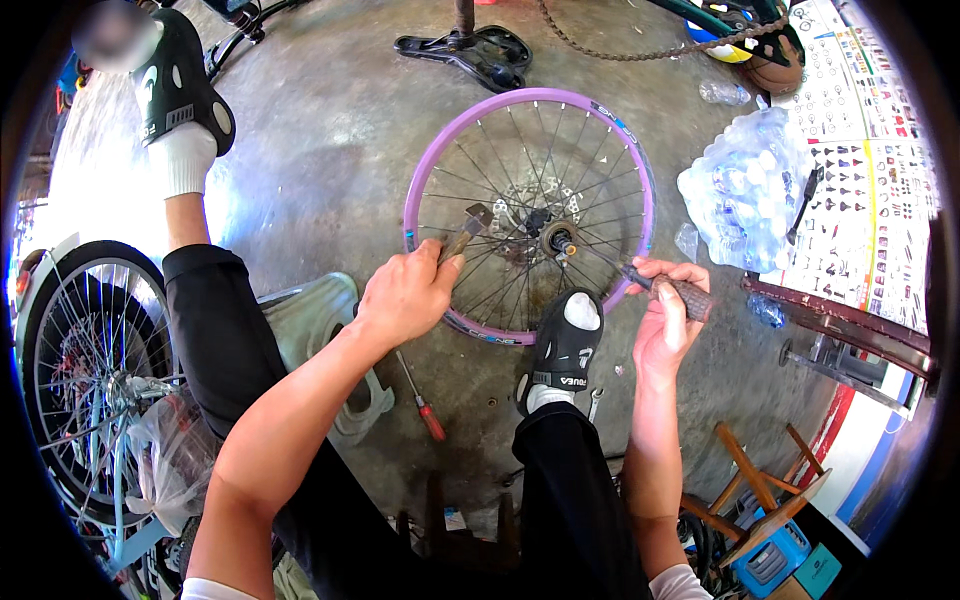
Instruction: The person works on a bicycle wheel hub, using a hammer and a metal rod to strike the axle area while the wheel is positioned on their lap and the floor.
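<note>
A purple-rimmed bicycle wheel (428, 165) lies flat on the floor, its hub and freewheel (562, 241) facing up. My left hand (408, 292) is closed round the handle of a small hammer (466, 232), whose head hangs over the spokes left of the hub. My right hand (668, 312) grips the brown handle of a screwdriver (690, 296) at the wheel's right side. The thin shaft points toward the hub; whether its tip touches is too small to tell. My right shoe (567, 345) overlaps the near part of the rim.
A red-handled screwdriver (429, 418) and a wrench (595, 403) lie near my feet. A bicycle saddle (485, 58) is beyond the wheel. Plastic-wrapped bottles (748, 180) sit at the right, above a wooden stool (745, 465). Another bicycle wheel (60, 300) stands at the left.
</note>
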